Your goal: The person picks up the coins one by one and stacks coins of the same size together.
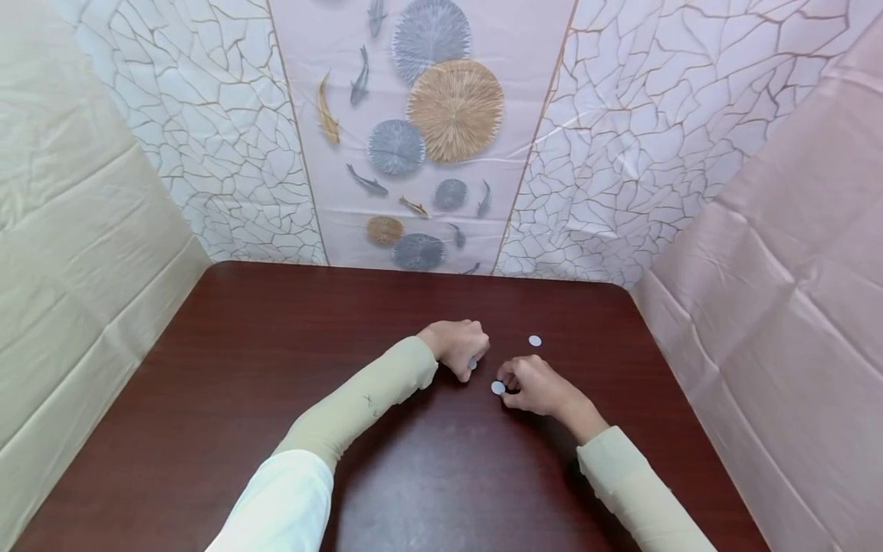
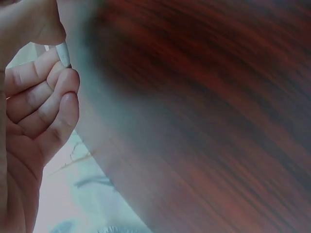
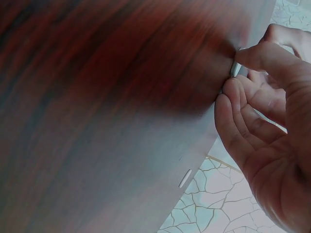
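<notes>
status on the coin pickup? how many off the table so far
Done: the left hand pinches one coin lifted off the table. In hand: the right hand has fingertips on a second coin that lies on the wood. Left: a third coin lies untouched farther back. Roughly a third through, by the look of it.

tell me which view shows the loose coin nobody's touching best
The head view: the loose coin lies flat on the table, clear of both hands. The right wrist view shows it only as an edge-on sliver; the left wrist view misses it.
</notes>
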Demonstrator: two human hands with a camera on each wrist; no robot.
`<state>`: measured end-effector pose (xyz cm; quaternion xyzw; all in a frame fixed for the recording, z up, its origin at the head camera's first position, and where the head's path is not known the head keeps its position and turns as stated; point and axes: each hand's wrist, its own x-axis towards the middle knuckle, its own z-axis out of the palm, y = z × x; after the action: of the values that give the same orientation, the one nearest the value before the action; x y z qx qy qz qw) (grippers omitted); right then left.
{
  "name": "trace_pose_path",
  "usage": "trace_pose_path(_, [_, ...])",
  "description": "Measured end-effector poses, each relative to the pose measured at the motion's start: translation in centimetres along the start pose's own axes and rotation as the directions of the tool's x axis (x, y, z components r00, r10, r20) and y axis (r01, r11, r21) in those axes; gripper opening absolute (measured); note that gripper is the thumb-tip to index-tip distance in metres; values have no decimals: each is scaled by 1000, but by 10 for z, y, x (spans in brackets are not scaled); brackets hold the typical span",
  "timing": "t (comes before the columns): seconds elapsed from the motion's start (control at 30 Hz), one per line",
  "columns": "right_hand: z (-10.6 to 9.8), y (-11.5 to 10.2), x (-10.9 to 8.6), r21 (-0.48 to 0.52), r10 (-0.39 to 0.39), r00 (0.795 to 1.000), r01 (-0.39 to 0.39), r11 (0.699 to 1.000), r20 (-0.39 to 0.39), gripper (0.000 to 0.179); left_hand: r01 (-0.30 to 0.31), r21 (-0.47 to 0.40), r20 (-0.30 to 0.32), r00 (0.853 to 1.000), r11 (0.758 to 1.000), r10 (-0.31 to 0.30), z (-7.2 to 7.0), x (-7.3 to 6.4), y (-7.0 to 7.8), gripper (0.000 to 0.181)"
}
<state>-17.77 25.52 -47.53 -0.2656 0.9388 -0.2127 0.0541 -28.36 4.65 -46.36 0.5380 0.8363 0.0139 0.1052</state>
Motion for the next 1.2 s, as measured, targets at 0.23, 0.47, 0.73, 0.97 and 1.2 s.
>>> trace_pose_path(0.23, [0,0,2,11,21,1000,-21,1000,13,20,58,-71,-17,998,996,-59,-16,-27,-11,18])
trace_pose_path(0.47, [0,2,5,21,26,999,-27,999,20,21,101,-109,-33,994,989,-105,-28,-57,-18,17])
trace_pose_path(0.73, [0,2,5,29,26,999,-27,999,29,20,121,-143,-32,991,982,-127,-26,-79,-12,17])
trace_pose_path(0.97, [0,2,6,19,19,999,-20,1000,29,19,135,-146,-34,989,980,-141,-17,-86,1,18])
trace_pose_path(1.2, [2,2,6,18,32,999,-33,999,31,20,162,-153,-45,984,975,-171,2,-87,13,19])
